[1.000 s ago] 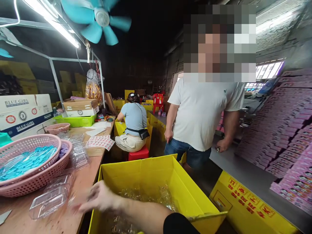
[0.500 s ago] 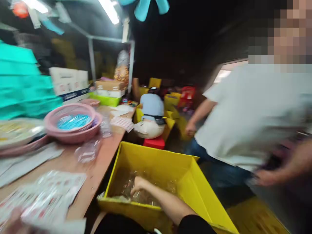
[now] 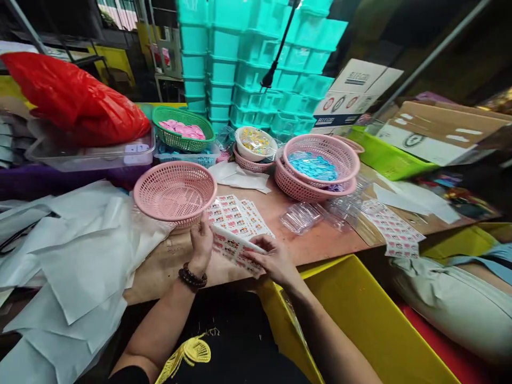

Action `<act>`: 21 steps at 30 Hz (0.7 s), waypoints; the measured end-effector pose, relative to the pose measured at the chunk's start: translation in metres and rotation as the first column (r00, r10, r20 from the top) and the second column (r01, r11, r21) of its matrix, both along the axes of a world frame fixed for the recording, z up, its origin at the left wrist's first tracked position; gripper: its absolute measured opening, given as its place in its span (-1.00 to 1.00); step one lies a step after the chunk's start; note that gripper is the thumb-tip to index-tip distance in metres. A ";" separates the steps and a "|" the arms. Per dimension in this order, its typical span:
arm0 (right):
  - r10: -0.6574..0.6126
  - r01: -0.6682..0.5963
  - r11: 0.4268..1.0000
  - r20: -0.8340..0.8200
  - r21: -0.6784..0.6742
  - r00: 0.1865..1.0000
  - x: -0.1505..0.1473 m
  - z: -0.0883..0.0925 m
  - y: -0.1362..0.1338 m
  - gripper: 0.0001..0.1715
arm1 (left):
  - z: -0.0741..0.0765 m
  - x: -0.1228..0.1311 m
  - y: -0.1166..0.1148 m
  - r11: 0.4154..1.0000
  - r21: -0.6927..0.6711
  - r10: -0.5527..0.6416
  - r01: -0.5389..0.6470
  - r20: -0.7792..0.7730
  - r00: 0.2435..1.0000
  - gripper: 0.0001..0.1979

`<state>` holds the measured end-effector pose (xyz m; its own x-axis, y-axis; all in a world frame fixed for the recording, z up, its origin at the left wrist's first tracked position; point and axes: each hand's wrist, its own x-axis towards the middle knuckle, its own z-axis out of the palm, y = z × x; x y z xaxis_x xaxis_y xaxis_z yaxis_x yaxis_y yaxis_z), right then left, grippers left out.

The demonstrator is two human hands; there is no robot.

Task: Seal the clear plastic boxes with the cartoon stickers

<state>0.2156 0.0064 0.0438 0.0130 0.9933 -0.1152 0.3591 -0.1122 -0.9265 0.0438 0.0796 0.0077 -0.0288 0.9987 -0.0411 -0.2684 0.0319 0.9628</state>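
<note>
A printed sticker sheet (image 3: 232,247) is stretched between my two hands at the table's front edge. My left hand (image 3: 202,242), with a bead bracelet on the wrist, grips its left end. Its right end is pinched by my right hand (image 3: 276,258), fingers closed and the paper edge curling up there. Just beyond lie more sticker sheets (image 3: 230,213) in a loose pile on the table (image 3: 160,266). A pink basket (image 3: 176,194) stands close behind my left hand. Clear plastic packs (image 3: 303,216) lie to the right of the pile.
White backing papers (image 3: 88,250) heap at the left. Stacked pink baskets (image 3: 316,186) hold blue pieces; a green basket (image 3: 184,128) holds pink ones. Turquoise crates (image 3: 256,69) rise behind. A yellow bin (image 3: 360,309) stands below at right, near a seated person (image 3: 452,298).
My view has swung left from the yellow bin to the table. My right hand has left the bin and now holds the sticker sheet with my left hand.
</note>
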 end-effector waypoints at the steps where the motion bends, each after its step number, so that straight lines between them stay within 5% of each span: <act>1: 0.009 -0.009 1.000 0.000 -0.026 1.000 0.004 0.001 0.004 -0.58 | 0.004 -0.008 -0.004 0.998 0.046 0.037 -0.035 -0.056 0.998 -0.57; 3: 0.056 -0.053 0.997 0.051 -0.052 0.997 0.012 0.005 0.009 -0.56 | 0.015 -0.023 -0.012 0.976 0.218 0.063 -0.004 -0.264 0.962 -0.51; 5: 0.154 -0.148 0.986 0.098 -0.072 0.983 0.016 0.010 0.012 -0.55 | 0.025 -0.032 -0.017 0.910 0.348 -0.013 0.225 -0.520 0.854 -0.45; 8: 0.279 -0.276 0.960 0.066 -0.052 0.958 0.019 0.014 0.016 -0.57 | 0.035 -0.035 -0.016 0.818 0.221 -0.249 0.531 -0.696 0.673 -0.75; 12: 0.273 -0.273 0.962 -0.020 -0.006 0.962 0.024 0.009 0.021 -0.62 | 0.040 -0.034 -0.005 0.777 -0.030 -0.468 0.629 -0.696 0.544 -0.58; 14: 0.269 -0.270 0.963 -0.037 -0.026 0.962 0.027 0.004 0.023 -0.65 | 0.042 -0.033 0.000 0.717 -0.117 -0.562 0.687 -0.680 0.471 -0.46; 16: 0.280 -0.285 0.957 -0.089 -0.048 0.956 0.032 0.001 0.026 -0.64 | 0.044 -0.032 0.005 0.644 -0.176 -0.641 0.745 -0.655 0.399 -0.55; 21: 0.364 -0.386 0.918 -0.192 -0.089 0.911 0.044 0.000 0.032 -0.64 | 0.040 -0.026 0.012 0.572 -0.258 -0.762 0.779 -0.519 0.388 -0.67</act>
<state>0.2594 0.0384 0.0436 -0.3877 0.8990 -0.2034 0.2370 -0.1161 -0.9646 0.0177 0.0919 0.0475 0.7463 0.6057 -0.2759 0.3957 -0.0703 0.9157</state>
